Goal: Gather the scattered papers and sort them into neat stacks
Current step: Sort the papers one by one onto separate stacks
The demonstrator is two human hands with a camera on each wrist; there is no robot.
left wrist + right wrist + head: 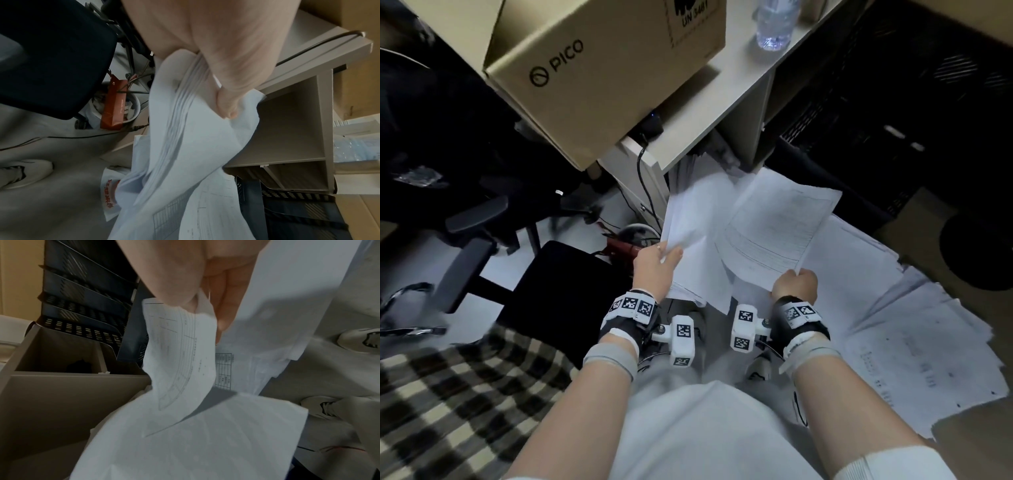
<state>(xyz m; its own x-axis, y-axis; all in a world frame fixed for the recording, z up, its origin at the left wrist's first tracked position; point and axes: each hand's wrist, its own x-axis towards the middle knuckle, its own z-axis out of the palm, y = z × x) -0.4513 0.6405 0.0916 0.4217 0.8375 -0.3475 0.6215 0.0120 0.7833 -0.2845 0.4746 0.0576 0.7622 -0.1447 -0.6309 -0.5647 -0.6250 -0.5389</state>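
My left hand (659,262) grips a thick bundle of white papers (693,219) by its near left corner; in the left wrist view the thumb lies on top of the bundle (185,129), whose sheets droop. My right hand (796,281) pinches the near corner of a single printed sheet (780,226) with table lines, held up beside the bundle. In the right wrist view that sheet (180,361) curls down between thumb and fingers. More printed papers (904,342) lie spread on the floor to the right.
A beige desk (709,113) with an open shelf stands ahead, carrying a cardboard box (599,68) and a water bottle (775,22). Black stacked file trays (859,113) sit at the right. An office chair (476,219) and a black stool (565,274) stand left. Cables and a red box (114,104) lie under the desk.
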